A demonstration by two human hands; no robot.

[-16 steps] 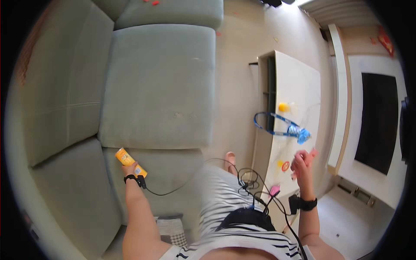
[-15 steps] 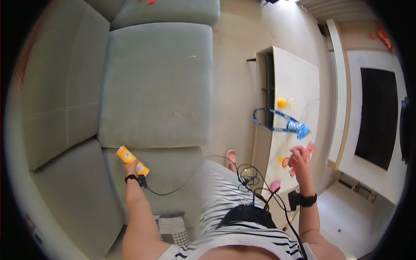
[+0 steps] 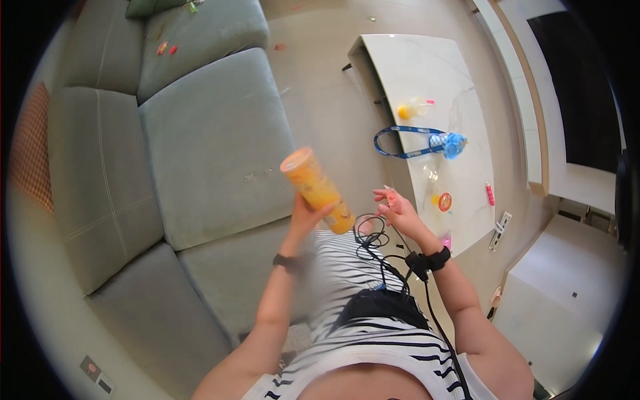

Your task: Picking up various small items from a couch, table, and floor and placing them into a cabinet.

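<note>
My left hand [image 3: 305,217] is wrapped round a yellow-orange cylindrical canister [image 3: 317,187]. The canister is held tilted in front of my body, its pale round end up and to the left, and is slightly blurred. To its right, my right hand [image 3: 398,212] is raised between the canister and the coffee table [image 3: 460,93], its fingers partly curled. A small pinkish patch shows among those fingers, too small to name. The two hands are apart.
On the table lie a blue bag-like item with a lanyard [image 3: 450,144], a clear bottle with a yellow end [image 3: 410,109], a red round lid [image 3: 445,201] and a pink tube [image 3: 490,194]. A grey-green sofa [image 3: 213,147] lies left. Black cables [image 3: 371,240] hang before me.
My left hand has lifted the canister off the sofa side and brought it rightward to the front of my body. My right hand has moved left, away from above the table.
</note>
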